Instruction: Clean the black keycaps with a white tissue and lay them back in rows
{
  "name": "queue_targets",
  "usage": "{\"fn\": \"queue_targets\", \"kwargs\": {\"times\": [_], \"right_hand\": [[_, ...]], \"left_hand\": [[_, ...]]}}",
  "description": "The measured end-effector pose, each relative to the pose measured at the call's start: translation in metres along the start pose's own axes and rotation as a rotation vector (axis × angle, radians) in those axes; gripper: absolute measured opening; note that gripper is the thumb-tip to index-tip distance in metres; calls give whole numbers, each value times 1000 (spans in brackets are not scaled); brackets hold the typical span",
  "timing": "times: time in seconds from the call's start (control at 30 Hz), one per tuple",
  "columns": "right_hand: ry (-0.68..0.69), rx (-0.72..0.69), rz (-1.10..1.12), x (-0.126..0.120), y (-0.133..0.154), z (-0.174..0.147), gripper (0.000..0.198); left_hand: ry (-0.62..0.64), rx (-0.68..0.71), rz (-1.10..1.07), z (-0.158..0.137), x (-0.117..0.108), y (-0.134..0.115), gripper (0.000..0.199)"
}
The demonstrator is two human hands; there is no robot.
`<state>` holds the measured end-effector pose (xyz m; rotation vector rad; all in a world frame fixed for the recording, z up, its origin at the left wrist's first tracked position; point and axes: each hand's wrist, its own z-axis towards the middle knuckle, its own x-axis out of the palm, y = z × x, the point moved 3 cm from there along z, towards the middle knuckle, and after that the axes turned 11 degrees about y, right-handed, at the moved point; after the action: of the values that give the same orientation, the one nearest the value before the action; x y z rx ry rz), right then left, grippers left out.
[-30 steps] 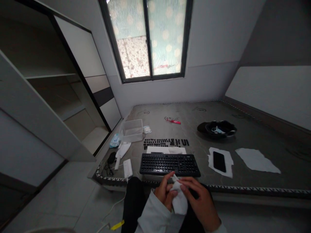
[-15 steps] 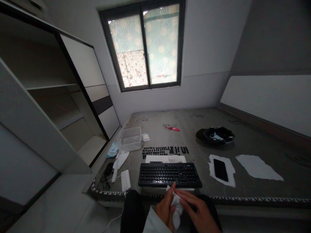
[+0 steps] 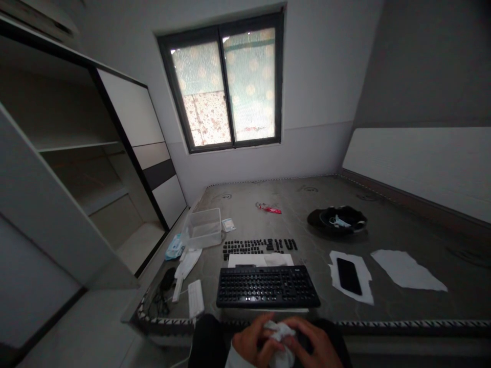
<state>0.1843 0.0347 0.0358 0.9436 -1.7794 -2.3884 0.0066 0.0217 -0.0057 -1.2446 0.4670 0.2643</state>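
Low in the view, my left hand is closed on a crumpled white tissue. My right hand grips the same tissue from the other side, its fingers bent against it. Just beyond both hands lies a black keyboard on white paper, its key area showing bare switches. Rows of loose black keycaps are laid out behind it. The lower end of the tissue and some fingertips are hidden by the hands.
To the left are a clear plastic box, a white power strip and a black cable. On the right, a phone rests on white paper near a black cap. A red item lies farther back on the mattress.
My hands have drawn closer together around the tissue and sit lower, apart from the keyboard's front edge. The tissue is bunched up more. The camera view has tilted up slightly.
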Motion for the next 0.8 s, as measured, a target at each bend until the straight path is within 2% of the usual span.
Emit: {"fn": "queue_targets", "kwargs": {"times": [0.1,0.23,0.37,0.5,0.63,0.8], "right_hand": [[-8,44,-23,0,1,-1,27],[-33,63,-11,-1,3,-1,34],[-20,93,64,-1,4,-1,40],[12,95,142,-1,5,0,45],[-17,89,83,-1,3,1,35],[-79,20,-80,8,-1,0,34]], "left_hand": [[-49,-10,30,2,-3,-7,24],[-127,-7,54,4,-7,-15,34],[-160,160,66,7,-5,-18,37],[-197,308,-21,8,-1,-13,33],[-146,272,-15,9,1,-7,35],[-43,160,142,11,-2,-3,47]]}}
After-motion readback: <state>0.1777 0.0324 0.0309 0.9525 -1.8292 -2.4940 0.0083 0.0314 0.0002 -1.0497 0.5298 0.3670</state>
